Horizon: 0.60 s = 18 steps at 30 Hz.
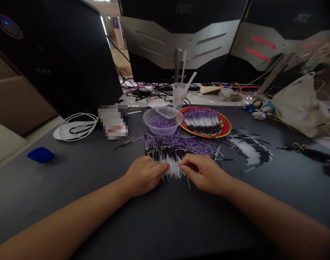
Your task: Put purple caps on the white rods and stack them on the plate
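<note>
On the dark worktop (59, 206), far left, sits a blue plastic cup (40, 155), then a white face mask (77, 127). The left hand (144, 176), fingers (163, 167) lightly curled, and the right hand (201, 174), fingers (182, 163) reaching inward, nearly meet at a loose bunch of thin black-and-white sticks (165, 157), touching it on both sides; whether either hand has hold of any sticks cannot be told. Just beyond lie scattered purple sticks (181, 143), then a clear plastic bowl (154, 129) and a red plate (224, 124) carrying a neat fan of sticks; further right spreads another black-and-white row (250, 151)
</note>
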Motion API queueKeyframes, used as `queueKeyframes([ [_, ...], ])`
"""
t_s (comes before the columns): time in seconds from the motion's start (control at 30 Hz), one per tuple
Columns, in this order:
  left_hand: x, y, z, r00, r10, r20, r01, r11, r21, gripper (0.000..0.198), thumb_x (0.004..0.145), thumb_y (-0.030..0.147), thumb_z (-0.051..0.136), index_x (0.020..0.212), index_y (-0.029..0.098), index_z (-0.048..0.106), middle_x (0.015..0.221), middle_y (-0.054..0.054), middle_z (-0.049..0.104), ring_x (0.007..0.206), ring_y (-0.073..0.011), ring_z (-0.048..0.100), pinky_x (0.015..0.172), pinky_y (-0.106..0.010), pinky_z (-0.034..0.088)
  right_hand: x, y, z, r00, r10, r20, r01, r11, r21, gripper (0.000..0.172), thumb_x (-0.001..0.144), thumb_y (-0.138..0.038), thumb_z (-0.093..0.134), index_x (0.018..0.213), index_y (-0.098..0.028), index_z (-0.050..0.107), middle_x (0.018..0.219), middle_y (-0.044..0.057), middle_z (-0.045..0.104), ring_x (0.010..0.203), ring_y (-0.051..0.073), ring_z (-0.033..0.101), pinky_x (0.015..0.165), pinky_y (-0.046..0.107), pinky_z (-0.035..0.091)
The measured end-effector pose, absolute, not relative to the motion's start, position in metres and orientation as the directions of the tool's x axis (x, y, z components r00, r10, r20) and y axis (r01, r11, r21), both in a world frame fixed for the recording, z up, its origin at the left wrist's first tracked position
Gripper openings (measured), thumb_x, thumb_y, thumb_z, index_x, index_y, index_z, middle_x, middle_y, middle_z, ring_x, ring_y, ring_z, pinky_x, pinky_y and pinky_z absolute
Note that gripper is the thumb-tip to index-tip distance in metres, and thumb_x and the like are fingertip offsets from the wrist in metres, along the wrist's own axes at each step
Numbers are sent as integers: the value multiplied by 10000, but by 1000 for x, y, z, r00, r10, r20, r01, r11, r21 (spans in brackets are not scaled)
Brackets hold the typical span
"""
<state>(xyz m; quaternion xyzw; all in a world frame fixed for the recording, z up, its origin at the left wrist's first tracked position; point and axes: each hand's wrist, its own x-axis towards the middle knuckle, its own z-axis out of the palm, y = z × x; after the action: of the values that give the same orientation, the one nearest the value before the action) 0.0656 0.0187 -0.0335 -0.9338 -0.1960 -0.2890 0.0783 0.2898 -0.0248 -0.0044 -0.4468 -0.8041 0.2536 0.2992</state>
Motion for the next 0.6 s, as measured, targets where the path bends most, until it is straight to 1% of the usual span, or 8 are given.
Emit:
queueKeyframes([
  [0.13,64,17,-37,772,306,558,383,-924,-23,152,878,163,490,1011,185,559,660,31,657,514,-109,533,568,-255,389,287,-26,-7,-431,876,215,543,442,-714,119,863,-235,499,791,-186,580,635,-21,559,569,95,492,513,213,353],
  [0.23,64,17,-37,766,294,572,383,-923,-39,147,873,162,495,1002,182,563,664,28,662,512,-112,533,564,-254,389,287,-25,-7,-439,871,221,556,456,-695,120,864,-235,495,798,-189,584,642,-18,569,574,101,498,535,222,357],
  [0.33,68,16,-33,759,329,562,420,-907,-36,134,898,197,469,961,178,586,649,18,660,519,-113,555,556,-246,387,291,-22,-2,-483,842,241,595,517,-615,140,877,-243,483,868,-198,615,691,-7,621,589,107,523,562,233,358],
  [0.47,71,16,-29,722,442,532,502,-864,35,185,922,255,437,941,179,604,677,0,670,553,-125,583,563,-247,401,310,-10,4,-521,813,259,656,576,-488,191,875,-320,506,967,-220,641,786,14,675,661,134,579,601,247,374],
  [0.53,69,17,-28,708,463,533,513,-856,63,186,921,260,438,952,179,602,713,-3,680,582,-129,596,583,-252,418,326,2,3,-478,841,254,736,541,-408,207,862,-346,519,970,-223,645,779,20,677,668,149,584,600,256,379],
  [0.6,67,19,-28,687,472,553,514,-853,90,188,920,263,437,948,174,600,726,-3,683,588,-125,600,589,-250,428,346,15,0,-406,886,225,832,460,-309,218,862,-327,500,980,-213,645,792,35,683,677,164,591,605,269,387],
])
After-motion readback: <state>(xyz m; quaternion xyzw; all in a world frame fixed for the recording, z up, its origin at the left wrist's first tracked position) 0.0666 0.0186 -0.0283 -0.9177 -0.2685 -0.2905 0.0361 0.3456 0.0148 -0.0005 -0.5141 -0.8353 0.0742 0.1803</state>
